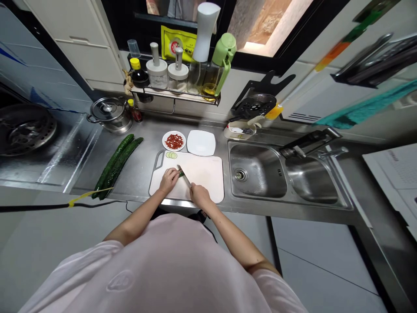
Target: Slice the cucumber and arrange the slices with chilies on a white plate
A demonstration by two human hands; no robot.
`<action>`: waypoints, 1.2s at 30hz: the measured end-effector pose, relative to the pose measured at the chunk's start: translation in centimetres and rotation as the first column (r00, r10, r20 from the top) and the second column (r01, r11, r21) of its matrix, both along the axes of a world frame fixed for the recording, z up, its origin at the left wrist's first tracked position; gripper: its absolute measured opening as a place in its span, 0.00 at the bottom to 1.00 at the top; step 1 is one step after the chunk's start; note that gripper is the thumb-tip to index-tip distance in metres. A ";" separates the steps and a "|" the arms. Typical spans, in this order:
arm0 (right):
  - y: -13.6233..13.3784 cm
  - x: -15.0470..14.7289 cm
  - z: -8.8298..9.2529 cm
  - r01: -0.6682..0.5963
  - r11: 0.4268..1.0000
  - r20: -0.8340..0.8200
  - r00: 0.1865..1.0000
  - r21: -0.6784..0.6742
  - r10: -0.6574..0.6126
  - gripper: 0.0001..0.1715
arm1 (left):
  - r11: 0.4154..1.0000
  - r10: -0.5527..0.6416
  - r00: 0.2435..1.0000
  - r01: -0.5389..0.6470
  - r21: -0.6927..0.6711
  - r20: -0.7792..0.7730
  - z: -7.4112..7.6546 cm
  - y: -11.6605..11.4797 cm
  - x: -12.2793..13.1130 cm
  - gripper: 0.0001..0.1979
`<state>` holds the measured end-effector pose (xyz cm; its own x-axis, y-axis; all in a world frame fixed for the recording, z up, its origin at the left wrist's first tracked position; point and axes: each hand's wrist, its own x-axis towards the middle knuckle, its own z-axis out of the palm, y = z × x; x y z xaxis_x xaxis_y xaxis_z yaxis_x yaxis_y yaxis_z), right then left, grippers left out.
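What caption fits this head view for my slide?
Left hand steadies a cucumber; right hand cuts it with a knife.

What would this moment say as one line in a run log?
left hand: steadies cucumber | right hand: grips kitchen knife | on white cutting board: cucumber slices | left of board: whole cucumbers

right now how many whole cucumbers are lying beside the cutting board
2: one long dark-green cucumber and beside it another, both on the stainless steel counter, left of the white cutting board.
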<state>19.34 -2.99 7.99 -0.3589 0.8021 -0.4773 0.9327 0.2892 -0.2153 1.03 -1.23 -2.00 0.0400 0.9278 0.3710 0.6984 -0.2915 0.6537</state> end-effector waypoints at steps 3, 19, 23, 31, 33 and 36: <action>0.8 -0.7 0.1 0.002 1.000 -0.002 1.000 -0.020 -0.002 0.14 | 1.000 0.000 1.000 0.000 0.002 -0.005 0.0 0.0 0.0 0.10; 3.4 -3.2 -0.4 0.014 0.999 -0.044 0.999 0.049 -0.012 0.15 | 1.000 -0.001 1.000 0.002 0.011 -0.016 0.0 0.0 -0.1 0.10; 2.3 -1.8 -0.5 0.001 1.000 -0.029 1.000 0.028 0.000 0.15 | 1.000 -0.001 1.000 0.001 0.007 -0.014 0.0 0.1 0.0 0.10; 2.7 -2.1 -1.0 -0.014 1.000 -0.024 1.000 0.021 0.014 0.14 | 1.000 -0.011 1.000 0.011 -0.003 -0.020 -0.1 0.2 -0.1 0.10; 3.1 -2.6 -1.1 -0.011 1.000 -0.019 1.000 0.019 0.011 0.14 | 1.000 -0.008 1.000 0.008 -0.002 -0.019 -0.1 0.2 -0.1 0.10; 3.6 -3.2 -1.3 -0.005 1.000 -0.032 0.999 0.026 0.006 0.15 | 1.000 -0.013 1.000 0.013 -0.001 -0.019 -0.1 0.2 -0.2 0.10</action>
